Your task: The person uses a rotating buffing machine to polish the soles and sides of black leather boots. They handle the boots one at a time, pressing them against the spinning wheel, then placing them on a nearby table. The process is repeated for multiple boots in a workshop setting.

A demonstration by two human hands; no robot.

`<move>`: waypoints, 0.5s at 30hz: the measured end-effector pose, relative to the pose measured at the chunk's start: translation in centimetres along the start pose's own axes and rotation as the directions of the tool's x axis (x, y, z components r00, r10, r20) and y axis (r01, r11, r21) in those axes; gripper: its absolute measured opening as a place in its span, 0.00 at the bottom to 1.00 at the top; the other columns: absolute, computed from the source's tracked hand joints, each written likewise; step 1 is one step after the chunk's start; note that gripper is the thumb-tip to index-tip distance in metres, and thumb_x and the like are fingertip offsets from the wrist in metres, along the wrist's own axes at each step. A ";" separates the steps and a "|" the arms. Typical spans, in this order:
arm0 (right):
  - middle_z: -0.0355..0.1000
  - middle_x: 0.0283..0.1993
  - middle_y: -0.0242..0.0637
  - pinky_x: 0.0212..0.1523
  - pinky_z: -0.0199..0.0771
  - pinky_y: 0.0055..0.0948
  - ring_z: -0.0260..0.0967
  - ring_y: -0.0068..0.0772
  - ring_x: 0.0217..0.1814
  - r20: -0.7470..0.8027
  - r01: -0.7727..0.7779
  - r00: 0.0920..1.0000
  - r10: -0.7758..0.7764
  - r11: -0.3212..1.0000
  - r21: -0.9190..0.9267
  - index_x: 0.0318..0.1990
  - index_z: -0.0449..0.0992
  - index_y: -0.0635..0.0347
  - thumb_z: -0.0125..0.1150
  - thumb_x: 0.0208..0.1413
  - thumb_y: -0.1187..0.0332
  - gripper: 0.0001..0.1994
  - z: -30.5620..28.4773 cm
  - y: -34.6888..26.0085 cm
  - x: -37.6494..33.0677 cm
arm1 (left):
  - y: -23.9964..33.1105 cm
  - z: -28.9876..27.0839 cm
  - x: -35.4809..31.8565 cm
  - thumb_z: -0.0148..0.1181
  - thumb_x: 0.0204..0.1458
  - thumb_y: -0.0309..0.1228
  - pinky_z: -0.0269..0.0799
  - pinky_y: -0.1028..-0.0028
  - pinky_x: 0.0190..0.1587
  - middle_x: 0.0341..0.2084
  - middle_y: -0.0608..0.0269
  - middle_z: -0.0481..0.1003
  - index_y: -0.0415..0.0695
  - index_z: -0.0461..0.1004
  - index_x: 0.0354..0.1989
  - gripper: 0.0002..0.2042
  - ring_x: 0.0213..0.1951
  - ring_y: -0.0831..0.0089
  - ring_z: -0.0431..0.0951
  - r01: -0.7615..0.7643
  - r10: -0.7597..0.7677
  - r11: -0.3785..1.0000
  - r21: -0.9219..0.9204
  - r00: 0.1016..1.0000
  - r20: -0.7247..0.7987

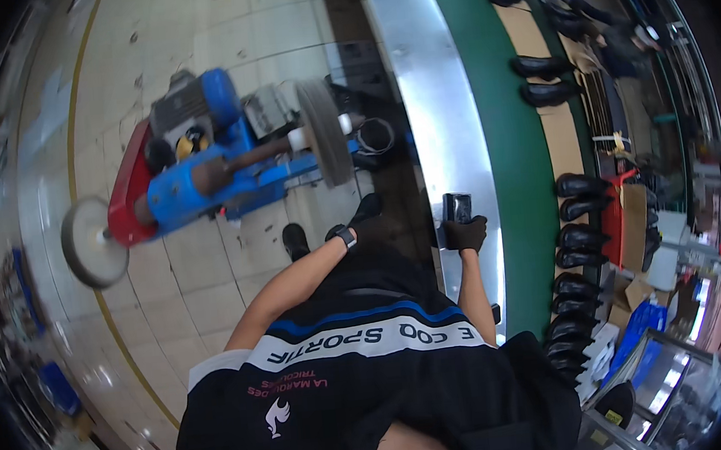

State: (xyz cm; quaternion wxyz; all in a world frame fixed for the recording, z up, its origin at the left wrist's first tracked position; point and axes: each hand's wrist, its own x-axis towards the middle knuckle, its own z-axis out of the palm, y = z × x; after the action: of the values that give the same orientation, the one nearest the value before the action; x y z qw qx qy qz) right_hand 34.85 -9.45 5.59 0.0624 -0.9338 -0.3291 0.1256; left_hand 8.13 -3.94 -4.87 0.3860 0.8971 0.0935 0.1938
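My right hand [466, 235], in a dark glove, is at the metal ledge on my right. Its fingers are closed at the near end of a shiny black rectangular object [458, 208] whose kind I cannot make out. My left arm, with a dark wristwatch [345, 236], reaches forward and to the right in front of my body. Past the watch, my left hand [365, 228] is dark against dark clothing and shadow, so its fingers do not show clearly.
Ahead to the left stands a blue and red machine [194, 184] with a motor and two wheels, the right one a dark grey wheel [326, 134]. A green conveyor belt [511, 186] runs beside the metal ledge [434, 90]. Several black shoes [550, 93] line its far side.
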 end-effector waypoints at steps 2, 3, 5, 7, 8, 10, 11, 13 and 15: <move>0.74 0.40 0.59 0.46 0.76 0.46 0.75 0.58 0.43 0.124 -0.024 0.992 0.021 0.999 0.026 0.46 0.61 0.69 0.75 0.26 0.52 0.41 -0.1 -0.2 0.2 | 0.5 0.5 -2.2 0.62 0.43 0.24 0.72 0.64 0.46 0.38 0.53 0.75 0.38 0.71 0.43 0.16 0.42 0.57 0.76 0.258 -0.245 0.957 -0.134 0.964 0.106; 0.75 0.38 0.59 0.44 0.76 0.46 0.76 0.59 0.42 0.107 0.024 0.994 -0.018 0.999 -0.047 0.45 0.58 0.69 0.75 0.29 0.52 0.41 0.4 -0.6 0.2 | 0.2 0.5 -3.1 0.63 0.44 0.24 0.72 0.65 0.45 0.39 0.54 0.75 0.38 0.71 0.43 0.16 0.42 0.58 0.76 0.283 -0.256 0.943 -0.176 0.953 0.162; 0.75 0.40 0.58 0.44 0.76 0.46 0.76 0.57 0.43 0.155 0.158 0.974 -0.166 0.986 0.059 0.53 0.58 0.63 0.75 0.29 0.51 0.44 1.2 -3.3 -1.2 | 0.5 -0.4 -4.9 0.64 0.44 0.24 0.73 0.67 0.44 0.39 0.55 0.75 0.38 0.70 0.42 0.15 0.41 0.60 0.76 0.343 -0.321 0.898 -0.277 0.939 0.121; 0.76 0.40 0.53 0.44 0.76 0.44 0.76 0.54 0.43 0.241 0.309 0.896 -0.373 0.913 0.265 0.57 0.61 0.57 0.75 0.28 0.52 0.45 3.6 -4.1 -2.2 | 3.0 -3.4 -5.0 0.64 0.45 0.24 0.74 0.69 0.42 0.38 0.56 0.75 0.38 0.70 0.41 0.14 0.38 0.62 0.77 0.355 -0.408 0.837 -0.417 0.912 -0.041; 0.77 0.41 0.50 0.45 0.76 0.42 0.76 0.51 0.43 0.287 0.363 0.824 -0.490 0.843 0.397 0.58 0.64 0.54 0.75 0.28 0.53 0.44 4.8 -5.7 -3.8 | 3.9 -4.3 -5.4 0.64 0.46 0.24 0.74 0.70 0.43 0.38 0.57 0.76 0.39 0.70 0.40 0.14 0.38 0.62 0.77 0.387 -0.462 0.839 -0.384 0.879 -0.123; 0.77 0.41 0.45 0.45 0.75 0.37 0.76 0.43 0.42 0.359 0.387 0.702 -0.615 0.753 0.532 0.54 0.70 0.58 0.74 0.30 0.57 0.38 3.8 -11.6 -8.9 | 5.1 -6.0 -6.0 0.64 0.47 0.24 0.75 0.70 0.43 0.36 0.58 0.76 0.40 0.70 0.40 0.13 0.36 0.62 0.78 0.461 -0.546 0.831 -0.313 0.786 -0.291; 0.77 0.41 0.44 0.45 0.75 0.36 0.76 0.40 0.42 0.369 0.360 0.674 -0.640 0.721 0.592 0.53 0.71 0.60 0.74 0.30 0.58 0.36 3.9 -13.8 -10.9 | 4.8 -6.2 -6.3 0.66 0.45 0.28 0.73 0.68 0.40 0.33 0.56 0.76 0.40 0.71 0.38 0.14 0.35 0.61 0.77 0.397 -0.602 0.757 -0.520 0.732 -0.318; 0.77 0.41 0.44 0.45 0.74 0.34 0.76 0.38 0.42 0.368 0.310 0.652 -0.663 0.675 0.669 0.51 0.72 0.61 0.73 0.31 0.60 0.34 4.9 -15.9 -12.3 | 4.4 -7.5 -6.5 0.69 0.40 0.31 0.72 0.66 0.36 0.30 0.52 0.76 0.40 0.73 0.36 0.15 0.33 0.58 0.77 0.400 -0.638 0.742 -0.537 0.666 -0.386; 0.77 0.42 0.45 0.45 0.74 0.34 0.76 0.38 0.43 0.346 0.277 0.663 -0.664 0.647 0.710 0.50 0.71 0.62 0.73 0.31 0.60 0.34 6.2 -16.6 -12.3 | 4.6 -9.7 -6.6 0.68 0.37 0.29 0.72 0.65 0.35 0.30 0.52 0.76 0.41 0.73 0.34 0.15 0.32 0.56 0.77 0.540 -0.635 0.772 -0.335 0.676 -0.374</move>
State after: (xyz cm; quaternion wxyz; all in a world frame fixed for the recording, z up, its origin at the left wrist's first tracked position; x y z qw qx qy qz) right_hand 13.94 -4.09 5.32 0.2839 -0.6498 -0.5174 0.4791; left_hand -1.87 -2.79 2.77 0.4799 0.7015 0.4484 0.2768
